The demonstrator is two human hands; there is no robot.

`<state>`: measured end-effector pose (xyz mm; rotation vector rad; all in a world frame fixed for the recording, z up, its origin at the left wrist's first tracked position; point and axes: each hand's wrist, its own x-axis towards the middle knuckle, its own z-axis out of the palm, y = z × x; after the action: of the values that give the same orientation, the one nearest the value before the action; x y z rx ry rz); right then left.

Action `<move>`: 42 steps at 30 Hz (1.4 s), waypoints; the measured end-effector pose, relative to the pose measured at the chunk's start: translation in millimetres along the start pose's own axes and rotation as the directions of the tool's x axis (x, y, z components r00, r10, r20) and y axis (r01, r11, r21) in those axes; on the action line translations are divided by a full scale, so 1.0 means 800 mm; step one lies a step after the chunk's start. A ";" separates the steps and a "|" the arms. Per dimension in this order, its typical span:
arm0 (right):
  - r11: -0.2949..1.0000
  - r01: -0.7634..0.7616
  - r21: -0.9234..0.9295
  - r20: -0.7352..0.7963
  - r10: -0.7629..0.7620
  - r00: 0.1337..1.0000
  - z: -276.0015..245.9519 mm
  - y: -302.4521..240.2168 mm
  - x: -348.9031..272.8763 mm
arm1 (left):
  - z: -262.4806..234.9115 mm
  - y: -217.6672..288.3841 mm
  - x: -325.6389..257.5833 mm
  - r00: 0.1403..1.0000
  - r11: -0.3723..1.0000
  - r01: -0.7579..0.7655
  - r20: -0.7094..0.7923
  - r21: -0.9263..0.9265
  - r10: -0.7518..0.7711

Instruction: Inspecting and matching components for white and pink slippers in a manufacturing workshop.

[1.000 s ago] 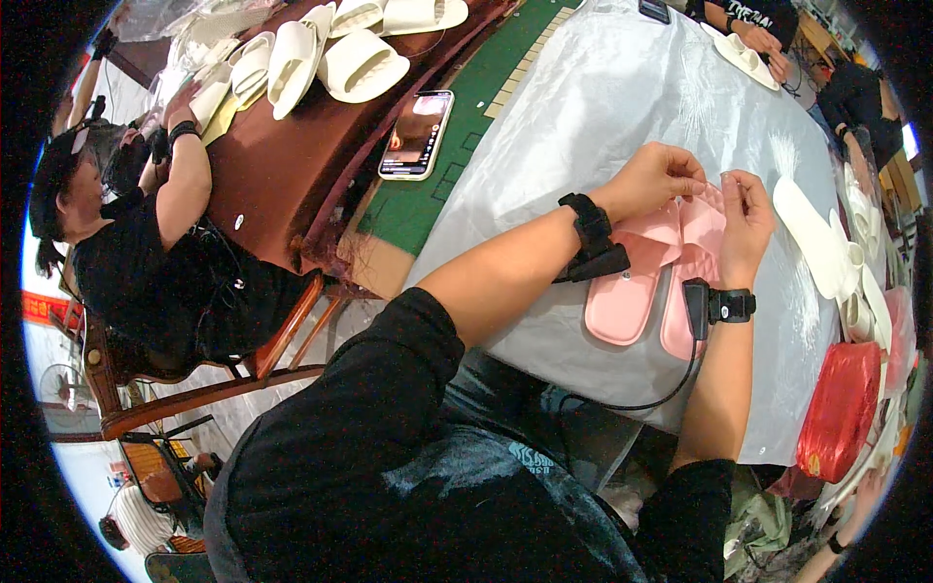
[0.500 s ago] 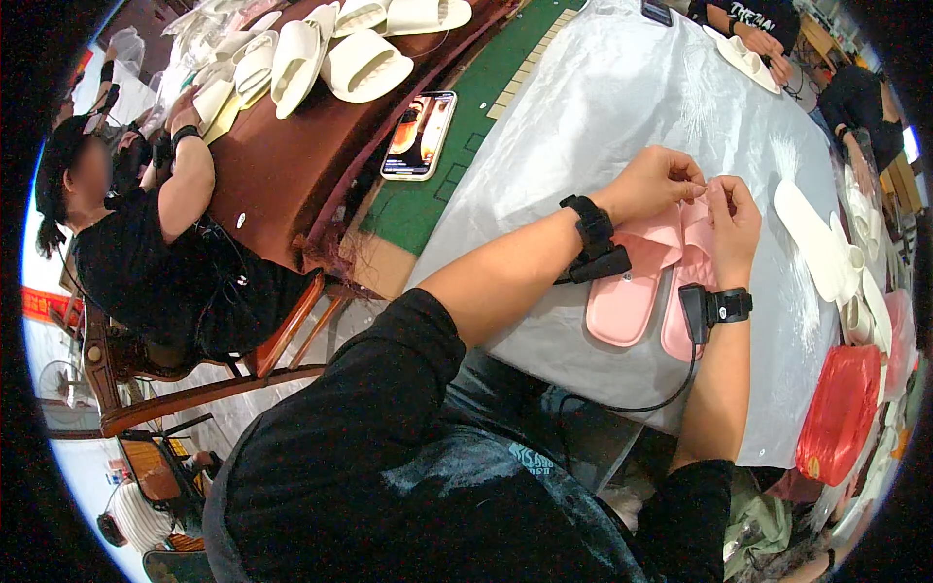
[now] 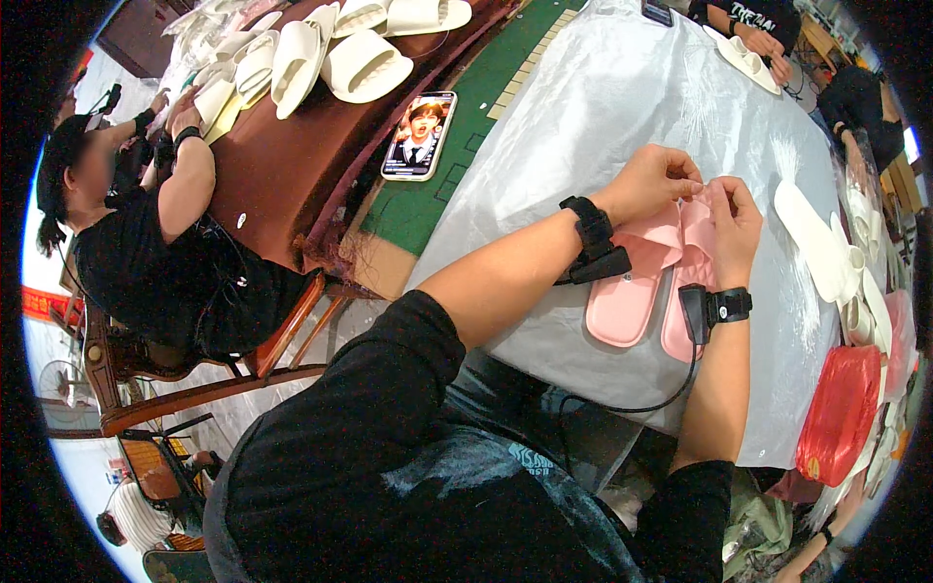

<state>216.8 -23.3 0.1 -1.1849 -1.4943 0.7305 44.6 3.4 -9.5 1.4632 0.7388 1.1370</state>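
Pinching, left hand [image 3: 661, 177] and right hand [image 3: 740, 222] had fingertips together, any held item unclear; slippers [image 3: 623, 308] lay beneath, likely for reach.

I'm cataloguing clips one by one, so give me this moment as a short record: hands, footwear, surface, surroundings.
left hand: left hand, fingertips close together over the slippers' far end
right hand: right hand, fingertips near the left's
held item: too small to tell
footwear: pink slippers, side by side, partly hidden by the hands
surface: pale sheet over a table
right side: white slipper; red package
left side: lit phone; cream slippers on a brown table
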 end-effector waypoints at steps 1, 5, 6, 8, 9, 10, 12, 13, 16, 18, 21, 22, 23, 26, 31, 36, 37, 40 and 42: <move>1.000 0.001 -0.023 0.021 0.000 1.000 0.001 0.000 0.001 | 0.000 0.001 0.000 1.000 1.000 0.006 -0.002 -0.002 -0.006; 0.993 0.021 -0.113 0.036 -0.018 0.999 0.003 -0.001 0.000 | -0.001 0.002 -0.001 1.000 1.000 -0.018 -0.001 0.008 0.018; 0.993 0.020 -0.114 0.035 -0.016 0.999 0.003 -0.001 -0.001 | 0.000 0.002 -0.001 1.000 1.000 -0.013 -0.002 0.007 0.013; 0.997 0.003 -0.076 0.019 -0.002 1.000 0.004 -0.002 -0.003 | 0.000 0.003 -0.002 1.000 1.000 -0.010 -0.007 -0.007 0.010; 0.997 0.002 -0.076 0.018 -0.001 1.000 0.005 -0.002 -0.003 | 0.000 0.003 -0.002 1.000 1.000 0.004 -0.013 -0.003 -0.004; 1.000 0.000 -0.013 -0.018 0.000 1.000 0.006 -0.002 -0.003 | 0.000 0.003 -0.002 1.000 1.000 0.006 -0.013 -0.008 -0.006; 0.999 -0.001 0.050 -0.053 0.004 0.999 0.007 -0.001 -0.003 | 0.000 0.003 -0.003 1.000 0.999 0.002 0.000 0.045 -0.002; 0.999 0.012 0.053 -0.040 -0.010 0.999 0.007 0.000 -0.003 | 0.000 0.002 -0.002 1.000 0.999 0.002 0.000 0.044 -0.002; 0.999 0.038 0.027 -0.017 -0.038 0.999 0.007 0.003 -0.001 | 0.000 0.000 -0.001 1.000 0.999 0.010 0.022 0.040 -0.011; 0.999 0.052 -0.003 -0.007 -0.052 0.999 0.006 0.004 -0.001 | 0.000 -0.001 0.000 1.000 0.999 -0.002 0.027 0.047 0.001; 1.000 0.010 -0.019 -0.019 -0.010 1.000 0.005 0.003 -0.002 | 0.000 -0.002 0.000 1.000 1.000 -0.014 0.022 0.028 0.013; 1.000 -0.003 -0.008 -0.015 0.003 1.000 0.005 0.002 -0.003 | 0.000 -0.001 0.000 1.000 0.999 -0.014 0.022 0.029 0.013; 1.000 -0.017 0.004 -0.011 0.017 1.000 0.005 0.001 -0.003 | 0.000 -0.001 0.000 1.000 0.999 -0.014 0.019 0.052 0.013; 0.998 0.021 -0.056 -0.019 -0.022 1.000 0.004 -0.002 -0.003 | -0.001 0.000 -0.001 1.000 0.998 -0.013 0.017 0.062 0.012; 1.000 -0.005 -0.016 -0.006 0.005 1.000 0.005 -0.003 -0.004 | -0.001 0.001 -0.001 1.000 0.999 -0.016 0.016 0.049 0.015; 0.999 -0.029 0.027 0.002 0.029 1.000 0.006 -0.001 -0.003 | 0.000 0.003 -0.002 1.000 1.000 -0.002 -0.006 0.000 0.002; 0.999 -0.026 0.023 0.007 0.026 1.000 0.006 -0.001 -0.003 | 0.000 0.003 -0.002 1.000 1.000 -0.003 -0.008 -0.003 0.003; 1.000 -0.010 -0.006 0.032 0.010 0.999 0.006 -0.001 -0.003 | 0.000 0.003 -0.003 1.000 1.000 -0.019 -0.006 -0.002 0.019; 1.000 0.004 -0.031 0.052 -0.002 0.999 0.007 -0.001 -0.003 | -0.001 0.002 -0.003 0.999 0.998 -0.007 -0.042 0.059 0.009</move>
<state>211.1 -25.0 -1.4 -1.1951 -1.5550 0.7433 43.1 1.4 -8.3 1.4962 0.8025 1.1640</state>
